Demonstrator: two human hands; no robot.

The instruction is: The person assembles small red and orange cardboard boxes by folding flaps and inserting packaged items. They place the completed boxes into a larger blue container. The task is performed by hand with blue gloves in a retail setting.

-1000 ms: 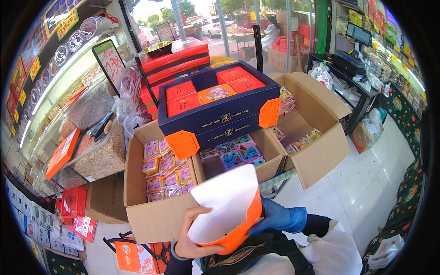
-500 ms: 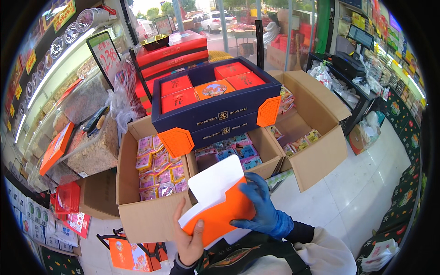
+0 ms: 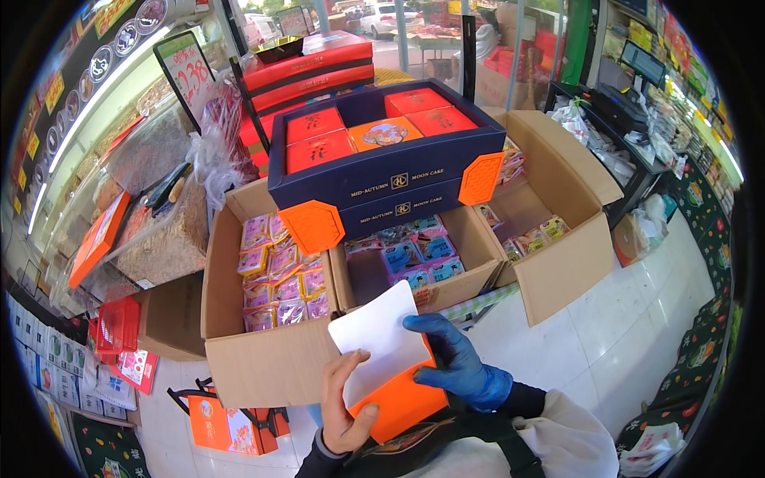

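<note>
A small orange paper carton [image 3: 406, 406] with a white inside is held in front of my chest. Its white flap [image 3: 381, 327] stands up, pointing away from me. My bare left hand [image 3: 344, 406] grips the carton's left side, thumb on the orange front and fingers at the white inner face. On the right edge, my blue-gloved right hand [image 3: 468, 368] pinches it between thumb and fingers. Beyond my hands, a dark blue gift box [image 3: 390, 179] with orange corner pieces rests on the cardboard boxes. Red small boxes [image 3: 319, 151] and an orange one [image 3: 384, 134] fill part of it.
Three opened cardboard boxes [image 3: 267, 370] hold small wrapped packets [image 3: 279, 275]. Red gift boxes [image 3: 307, 76] are stacked behind. Clear bins [image 3: 159, 247] of dry goods line the left. An orange gift bag [image 3: 227, 426] stands on the floor. At right is a counter with a monitor [image 3: 642, 64].
The carton has dropped lower and tilted, its white flap and inner face now showing more. Both hands keep their hold, the left shifting slightly right.
</note>
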